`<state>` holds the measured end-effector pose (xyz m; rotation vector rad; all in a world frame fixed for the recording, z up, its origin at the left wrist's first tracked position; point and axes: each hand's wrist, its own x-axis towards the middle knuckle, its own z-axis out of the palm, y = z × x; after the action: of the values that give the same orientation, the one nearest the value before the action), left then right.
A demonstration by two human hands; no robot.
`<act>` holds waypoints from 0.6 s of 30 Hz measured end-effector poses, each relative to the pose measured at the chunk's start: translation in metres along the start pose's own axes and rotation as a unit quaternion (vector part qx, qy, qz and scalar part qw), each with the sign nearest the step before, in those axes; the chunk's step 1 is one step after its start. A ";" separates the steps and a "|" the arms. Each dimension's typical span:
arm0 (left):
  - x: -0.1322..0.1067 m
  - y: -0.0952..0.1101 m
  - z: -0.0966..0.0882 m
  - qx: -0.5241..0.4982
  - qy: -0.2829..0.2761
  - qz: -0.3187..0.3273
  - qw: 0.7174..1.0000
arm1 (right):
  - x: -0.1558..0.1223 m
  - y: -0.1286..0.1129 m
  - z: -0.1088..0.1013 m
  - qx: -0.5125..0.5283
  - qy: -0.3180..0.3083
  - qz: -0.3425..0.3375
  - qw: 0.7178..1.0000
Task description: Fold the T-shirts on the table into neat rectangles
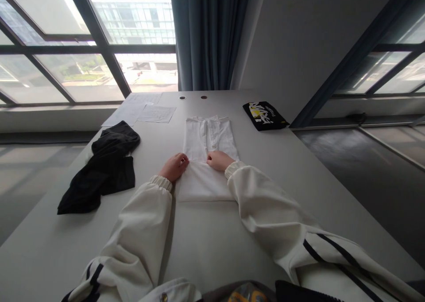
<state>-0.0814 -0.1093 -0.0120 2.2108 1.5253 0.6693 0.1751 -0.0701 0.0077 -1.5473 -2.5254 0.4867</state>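
Observation:
A white shirt (195,138) lies on the table in a narrow folded rectangle, its collar at the far end and its button front facing up. The lower part is doubled up over the body, and the edge of that flap crosses the middle. At the flap's left corner, my left hand (175,166) pinches the fabric with thumb and fingers. My right hand (219,160) is closed on the same edge, close to the button placket. Its sleeve covers part of the shirt's right side.
Rumpled black clothing (102,167) lies on the left of the white table (212,244). Paper sheets (146,111) lie at the back left, near two round cable holes. A folded black garment with a printed design (265,116) rests at the back right.

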 end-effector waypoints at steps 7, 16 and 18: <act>-0.010 0.014 0.008 0.120 -0.005 -0.041 0.992 | -0.015 -0.008 0.003 0.002 0.051 -0.031 0.998; -0.006 -0.015 0.000 0.065 -0.014 -0.042 0.997 | -0.029 0.009 0.011 0.053 0.077 -0.069 0.993; -0.006 -0.016 -0.001 0.064 -0.010 -0.036 0.997 | -0.028 0.013 0.010 0.079 0.086 -0.080 0.990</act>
<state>-0.0961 -0.1092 -0.0211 2.2346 1.6727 0.5396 0.1958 -0.0916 -0.0049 -1.2628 -2.3906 0.4962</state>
